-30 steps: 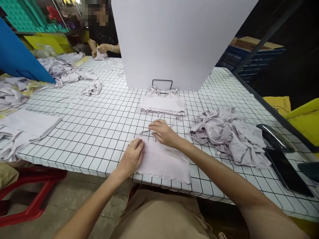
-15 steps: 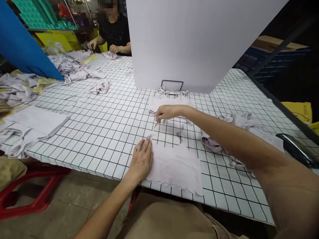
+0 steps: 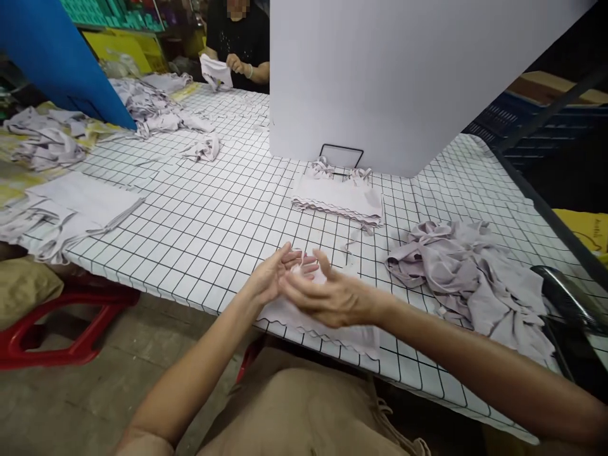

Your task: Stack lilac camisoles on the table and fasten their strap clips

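Two hands meet above a pale garment (image 3: 352, 338) at the near edge of a checked bench (image 3: 223, 221).

The left hand (image 3: 275, 273) and right hand (image 3: 332, 299) have loosely bent fingers, the right ones blurred; a pale bit shows between them, but whether it is gripped I cannot tell. The garment lies flat beneath, its wavy hem along the edge. Beyond it, a neat folded stack (image 3: 337, 195) sits before a tall white board (image 3: 370, 82); a crumpled heap (image 3: 468, 272) lies to the right. Across the white, black-lined cloth, more pale garments lie near a slanting blue board (image 3: 66, 63). At the far side a person in black (image 3: 242, 41) holds white cloth (image 3: 216, 71). Blue crates (image 3: 546, 130) stand at right; a red stool (image 3: 116, 303) stands on the grey floor (image 3: 121, 361).
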The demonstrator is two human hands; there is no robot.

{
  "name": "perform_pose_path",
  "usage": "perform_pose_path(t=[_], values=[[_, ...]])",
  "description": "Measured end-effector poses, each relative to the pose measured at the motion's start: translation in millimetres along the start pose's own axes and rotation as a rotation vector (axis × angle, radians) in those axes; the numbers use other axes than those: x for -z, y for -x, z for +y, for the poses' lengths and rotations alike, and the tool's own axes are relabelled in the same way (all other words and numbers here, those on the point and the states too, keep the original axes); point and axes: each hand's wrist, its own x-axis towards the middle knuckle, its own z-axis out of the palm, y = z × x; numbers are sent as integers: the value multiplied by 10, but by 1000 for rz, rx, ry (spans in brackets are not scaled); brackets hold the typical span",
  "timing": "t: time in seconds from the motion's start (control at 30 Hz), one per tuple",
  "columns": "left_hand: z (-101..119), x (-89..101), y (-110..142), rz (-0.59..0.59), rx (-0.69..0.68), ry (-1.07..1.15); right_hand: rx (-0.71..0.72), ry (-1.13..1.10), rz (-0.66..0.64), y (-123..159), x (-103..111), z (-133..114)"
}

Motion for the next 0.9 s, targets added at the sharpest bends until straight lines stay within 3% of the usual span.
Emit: perform_pose_path(t=[0.07,0.2,0.27,0.33,0.4,0.47,0.6,0.67,0.9], values=[[-30,13,-34,46,-8,46,-75,-122,42,102,-94,-172],[-100,79,-71,91,-61,54,-771,-512,306,172,-262,-87],[-97,95,-87,100,-63,63,-1075,-907,268,103,-329,65],[-75,96,-106,98,-73,45,-1235,-1344,177,2,-384,199],[-47,93,-128,100,-87,5,-1251,-1661,132,-82,-421,267],[-22,96,-153,130,-97,-20,-1198,-1805,86,-119,-426,257],[32,118,-212,196,-134,31,-1047,-1848,-135,-91,-315,133],[69,134,-229,196,-143,44,-1005,-1859,-178,-83,-248,116],[102,208,2,12,60,-59,-1216,-1855,233,-123,-308,397]])
